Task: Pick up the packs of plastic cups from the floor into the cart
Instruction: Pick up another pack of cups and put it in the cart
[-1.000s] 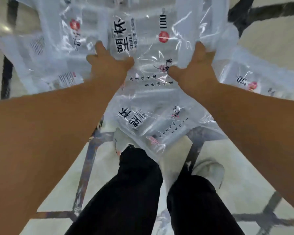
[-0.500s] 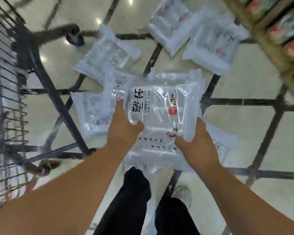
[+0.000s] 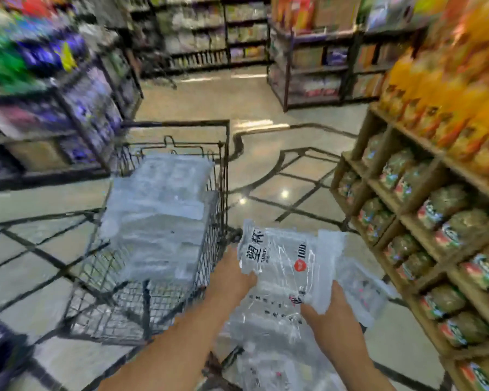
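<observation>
I hold a clear pack of plastic cups [image 3: 280, 266] with black lettering and a red dot, lifted to the right of the cart. My left hand [image 3: 232, 280] grips its left edge and my right hand [image 3: 331, 314] grips its right side from below. More clear packs [image 3: 359, 286] hang under and behind it in the same hold. The wire cart [image 3: 220, 176] stands to the left, with several packs of cups [image 3: 158, 210] stacked inside. Another pack [image 3: 277, 371] lies on the floor near my feet.
Wooden shelves [image 3: 407, 221] of packaged goods and orange bottles line the right side, close to my right arm. Dark shelving [image 3: 68, 114] with colourful packets runs along the left. Tiled aisle floor [image 3: 266, 117] stretches ahead past the cart to further shelves.
The view has swung up from the floor to the aisle. Both hands have lifted the packs off the floor to the height of the cart's rim, on its right side.
</observation>
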Demonstrator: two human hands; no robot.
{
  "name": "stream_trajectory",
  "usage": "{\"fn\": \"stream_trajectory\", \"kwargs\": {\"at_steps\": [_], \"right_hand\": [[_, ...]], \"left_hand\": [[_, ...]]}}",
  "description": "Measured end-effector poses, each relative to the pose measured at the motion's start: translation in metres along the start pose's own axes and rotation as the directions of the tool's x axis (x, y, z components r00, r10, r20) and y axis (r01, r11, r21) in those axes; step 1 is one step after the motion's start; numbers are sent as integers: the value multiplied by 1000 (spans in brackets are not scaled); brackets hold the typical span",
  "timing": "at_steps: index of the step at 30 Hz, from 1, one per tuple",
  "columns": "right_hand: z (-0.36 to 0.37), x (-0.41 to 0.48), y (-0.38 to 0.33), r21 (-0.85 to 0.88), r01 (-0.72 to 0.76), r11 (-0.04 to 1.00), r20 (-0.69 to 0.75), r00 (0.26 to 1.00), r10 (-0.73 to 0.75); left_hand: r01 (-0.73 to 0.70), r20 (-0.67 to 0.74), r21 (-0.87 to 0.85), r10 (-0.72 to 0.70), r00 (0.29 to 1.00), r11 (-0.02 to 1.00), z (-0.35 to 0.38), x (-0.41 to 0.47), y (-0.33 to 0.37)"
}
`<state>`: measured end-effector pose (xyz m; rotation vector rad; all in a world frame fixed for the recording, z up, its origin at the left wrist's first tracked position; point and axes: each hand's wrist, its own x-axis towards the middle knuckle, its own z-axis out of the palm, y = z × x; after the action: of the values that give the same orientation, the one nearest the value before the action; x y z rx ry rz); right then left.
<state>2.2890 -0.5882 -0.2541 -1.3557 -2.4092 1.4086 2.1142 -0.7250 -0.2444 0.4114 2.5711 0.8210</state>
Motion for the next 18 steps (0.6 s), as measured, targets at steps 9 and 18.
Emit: {"fn": "stream_trajectory", "kwargs": {"at_steps": [9, 18], "right_hand": [[34, -12, -128, -86, 171, 981, 23, 985, -170], [171, 46, -263, -138, 204, 969, 56, 979, -198]], "left_hand": [[-67, -117, -66, 59, 991, 996, -135, 20, -33], [-28, -129, -102, 15, 992, 994, -261, 139, -129]]}}
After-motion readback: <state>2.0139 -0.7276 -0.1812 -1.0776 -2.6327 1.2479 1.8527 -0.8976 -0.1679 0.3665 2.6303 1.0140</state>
